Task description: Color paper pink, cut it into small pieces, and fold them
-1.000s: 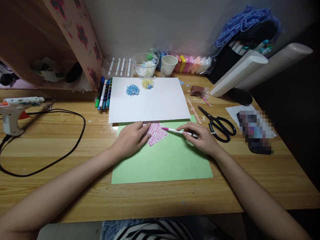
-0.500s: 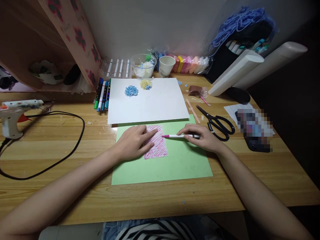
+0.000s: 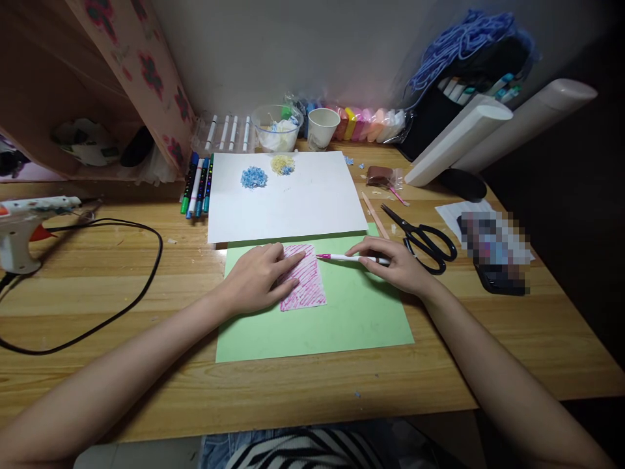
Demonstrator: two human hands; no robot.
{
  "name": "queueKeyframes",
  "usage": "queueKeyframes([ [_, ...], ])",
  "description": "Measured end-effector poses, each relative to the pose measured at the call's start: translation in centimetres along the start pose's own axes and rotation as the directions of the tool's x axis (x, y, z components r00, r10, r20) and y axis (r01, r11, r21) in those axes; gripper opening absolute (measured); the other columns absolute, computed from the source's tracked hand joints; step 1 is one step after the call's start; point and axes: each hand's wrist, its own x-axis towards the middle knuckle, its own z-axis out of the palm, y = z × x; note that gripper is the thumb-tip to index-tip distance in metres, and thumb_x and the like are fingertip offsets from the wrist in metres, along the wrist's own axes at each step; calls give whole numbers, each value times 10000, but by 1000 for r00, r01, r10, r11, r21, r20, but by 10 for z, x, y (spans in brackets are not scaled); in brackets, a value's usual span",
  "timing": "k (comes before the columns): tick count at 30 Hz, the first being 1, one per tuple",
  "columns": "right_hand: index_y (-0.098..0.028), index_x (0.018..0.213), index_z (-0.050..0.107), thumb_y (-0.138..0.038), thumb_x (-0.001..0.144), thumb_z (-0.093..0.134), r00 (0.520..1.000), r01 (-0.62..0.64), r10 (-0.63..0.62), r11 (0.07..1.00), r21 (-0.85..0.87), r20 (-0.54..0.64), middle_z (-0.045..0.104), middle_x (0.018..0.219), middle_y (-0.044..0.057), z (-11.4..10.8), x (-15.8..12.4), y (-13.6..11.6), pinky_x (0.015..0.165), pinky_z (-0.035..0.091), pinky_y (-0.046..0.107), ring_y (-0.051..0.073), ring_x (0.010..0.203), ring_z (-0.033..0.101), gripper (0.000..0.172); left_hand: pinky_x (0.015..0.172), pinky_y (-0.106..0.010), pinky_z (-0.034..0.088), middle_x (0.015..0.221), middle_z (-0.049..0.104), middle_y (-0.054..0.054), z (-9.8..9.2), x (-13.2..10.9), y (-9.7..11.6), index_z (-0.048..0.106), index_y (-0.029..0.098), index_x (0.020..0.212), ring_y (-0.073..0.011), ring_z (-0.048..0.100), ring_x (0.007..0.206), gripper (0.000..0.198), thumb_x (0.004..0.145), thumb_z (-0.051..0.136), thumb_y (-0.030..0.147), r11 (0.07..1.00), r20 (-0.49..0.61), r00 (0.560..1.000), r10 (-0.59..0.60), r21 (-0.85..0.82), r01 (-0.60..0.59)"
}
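My left hand [image 3: 258, 277] lies flat with its fingers spread over the left part of a small white paper piece [image 3: 310, 290] covered in pink slanted strokes. That piece rests on a sheet of green paper [image 3: 312, 339]. In my right hand [image 3: 395, 264] is a white marker [image 3: 342, 258] with a pink tip, gripped between thumb and fingers. The marker lies nearly level, its tip at the right edge of the small paper, near the upper corner; I cannot tell whether it touches. A white sheet [image 3: 288, 208] overlaps the green paper's far edge, bearing blue crumbs [image 3: 254, 177] and yellow crumbs [image 3: 282, 165].
Black scissors [image 3: 420, 238], a wooden stick [image 3: 375, 215] and a phone [image 3: 493, 254] lie on the right. Several markers [image 3: 196, 185] sit left of the white sheet. A glue gun [image 3: 24, 231] with its cord is far left. A paper cup [image 3: 322, 127] and plastic bowl [image 3: 277, 133] stand behind.
The marker's tip has moved slightly up along the small paper's right edge, and my right hand has shifted up with it. My left hand keeps its place on the paper.
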Motion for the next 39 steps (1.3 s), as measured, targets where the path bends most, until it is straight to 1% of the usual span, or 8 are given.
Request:
queueKeyframes([
  [4, -216, 989, 680, -210, 876, 526, 998, 25, -25, 1000, 5, 52, 655, 855, 38, 6, 1, -7, 599, 415, 264, 146, 696, 566, 191, 654, -322, 388, 898, 572, -70, 0, 0, -1, 500, 237, 1347, -186, 504, 752, 469, 942, 384, 444, 1000, -9, 1000, 9, -8, -9],
  [9, -218, 1002, 671, -208, 881, 523, 998, -25, 24, 999, -20, -59, 643, 867, 38, 8, 0, -9, 575, 396, 256, 137, 673, 545, 191, 662, -330, 388, 904, 571, -70, 0, 0, -1, 506, 238, 1341, -191, 508, 764, 460, 940, 396, 433, 1000, -2, 1000, 3, -9, -4],
  [17, -218, 1019, 660, -209, 893, 517, 998, -13, 11, 999, -29, -67, 628, 851, 35, 10, 0, -10, 561, 389, 252, 127, 638, 521, 190, 657, -332, 393, 894, 567, -70, 0, 0, 0, 512, 234, 1334, -194, 504, 757, 461, 937, 394, 437, 1000, -7, 1000, 7, -17, -7],
  [21, -231, 1013, 665, -199, 889, 522, 999, 36, -36, 999, -32, 11, 623, 828, 28, 11, -1, -11, 570, 386, 258, 133, 655, 533, 191, 651, -334, 398, 905, 561, -74, 0, 0, -1, 478, 209, 1357, -195, 505, 755, 488, 934, 400, 440, 1000, -6, 1000, -3, -3, 3],
  [27, -214, 1023, 647, -195, 894, 524, 990, 14, -23, 998, -64, -141, 612, 841, 42, 14, -1, -14, 574, 394, 268, 141, 668, 526, 179, 647, -336, 405, 950, 575, -96, 1, 0, 1, 420, 144, 1368, -211, 520, 777, 542, 935, 403, 469, 991, -45, 992, -114, 67, 117],
  [31, -228, 1030, 641, -210, 906, 524, 994, 57, -60, 998, -35, -91, 591, 829, 34, 24, -2, -21, 586, 405, 264, 144, 692, 528, 171, 638, -328, 394, 933, 586, -90, 0, 0, 3, 475, 137, 1291, -212, 530, 783, 515, 927, 416, 496, 975, -96, 977, -192, 99, 201],
  [35, -222, 1047, 640, -223, 918, 520, 998, 41, -41, 999, -7, -57, 583, 840, 33, 33, 0, -24, 606, 415, 258, 139, 714, 532, 177, 601, -317, 365, 888, 575, -79, -1, 0, 3, 521, 155, 1240, -205, 520, 743, 475, 924, 421, 496, 972, -88, 979, -186, 128, 196],
  [39, -215, 1039, 642, -230, 921, 518, 987, -4, 1, 1000, -21, -160, 590, 857, 38, 35, 4, -22, 612, 418, 260, 147, 741, 540, 172, 586, -315, 346, 877, 569, -81, -1, -1, 2, 527, 155, 1243, -210, 511, 734, 478, 924, 422, 494, 971, -86, 982, -171, 153, 182],
])
